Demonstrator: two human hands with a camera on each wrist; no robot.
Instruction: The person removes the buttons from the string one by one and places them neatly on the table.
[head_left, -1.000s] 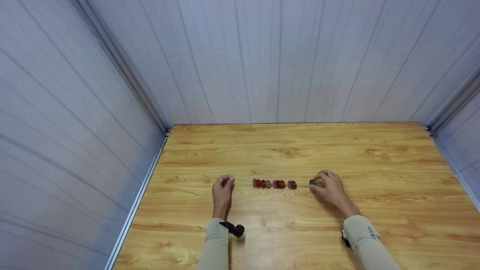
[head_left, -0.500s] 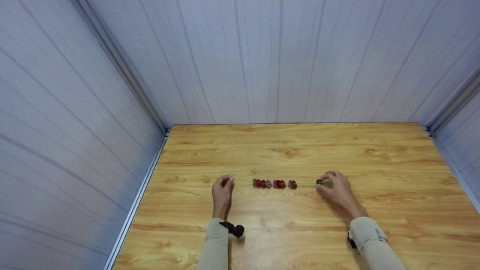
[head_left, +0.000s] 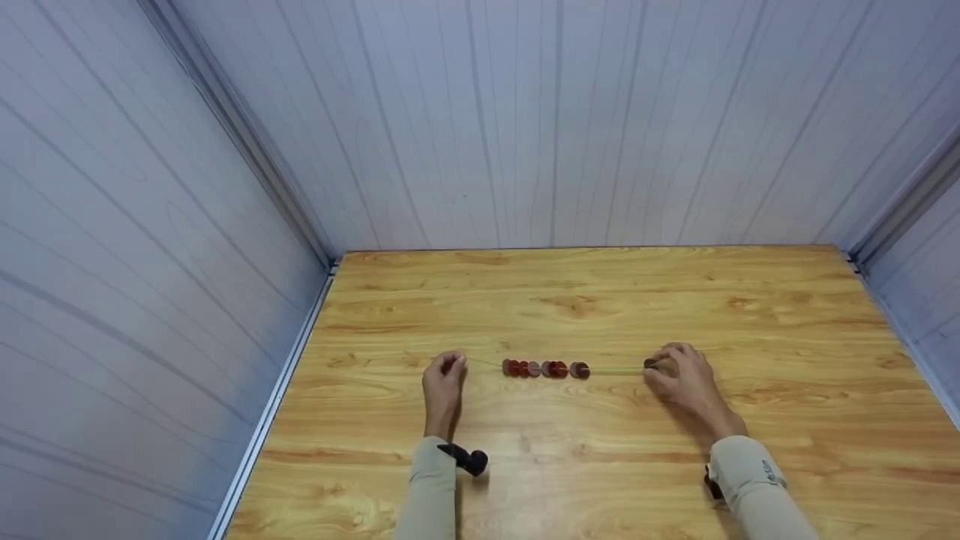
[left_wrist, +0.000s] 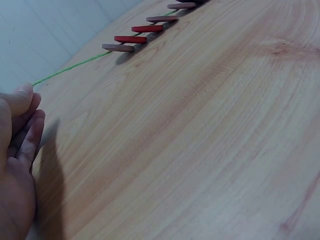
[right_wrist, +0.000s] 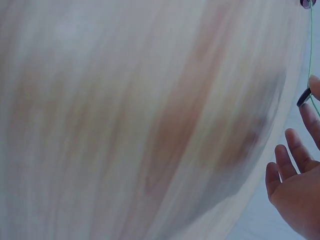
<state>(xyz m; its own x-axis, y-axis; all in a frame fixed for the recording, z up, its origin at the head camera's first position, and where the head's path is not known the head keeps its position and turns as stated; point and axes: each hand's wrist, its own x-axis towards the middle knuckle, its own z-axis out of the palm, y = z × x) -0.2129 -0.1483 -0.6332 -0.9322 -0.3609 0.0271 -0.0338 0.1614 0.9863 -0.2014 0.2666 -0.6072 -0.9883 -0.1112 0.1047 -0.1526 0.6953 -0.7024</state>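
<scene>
A green string (left_wrist: pixel 75 65) runs between my two hands, with several thin round discs, red (left_wrist: pixel 131 39), pinkish-grey (left_wrist: pixel 118 48) and dark (head_left: pixel 583 370), threaded along its middle in small groups. My left hand (head_left: pixel 442 388) pinches the string's left end between thumb and finger. My right hand (head_left: pixel 694 385) pinches a dark disc (head_left: pixel 649 364), which sits apart from the others to the right. In the right wrist view the string passes at this disc (right_wrist: pixel 303 97) and continues beyond it. The other fingers of the right hand (right_wrist: pixel 300 195) are loosely spread.
Everything is over a wood-grain tabletop (head_left: pixel 570 300). White panelled walls (head_left: pixel 510 127) stand behind it and at both sides. A black wrist device (head_left: pixel 472 461) sits by the left sleeve, and another (head_left: pixel 712 486) by the right.
My right hand has slid rightward with the dark disc, widening the bare stretch of string between it and the other discs. The left hand and the grouped discs have hardly moved.
</scene>
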